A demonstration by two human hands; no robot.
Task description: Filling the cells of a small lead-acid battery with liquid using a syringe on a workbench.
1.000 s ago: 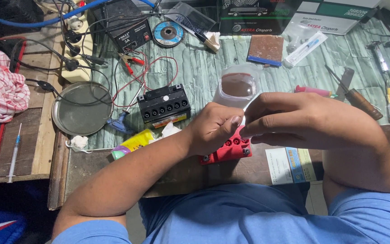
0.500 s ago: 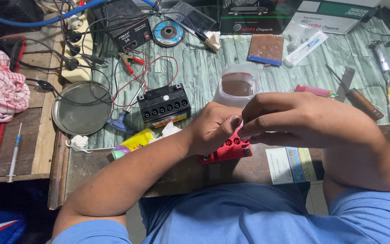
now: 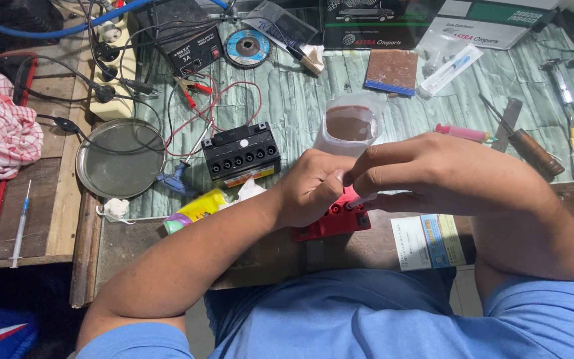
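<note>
The flat red plastic block with round holes lies at the near edge of the counter, mostly hidden under both hands. The left hand curls closed beside it and the right hand pinches a thin white tip at a hole; the tip is best kept upright and pressed gently, with the left hand steadying the block

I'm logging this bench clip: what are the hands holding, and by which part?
Both hands meet over a red block with round holes. The right hand pinches a thin pale piece near its tip. The left hand rests on the block; its grip is hidden.
</note>
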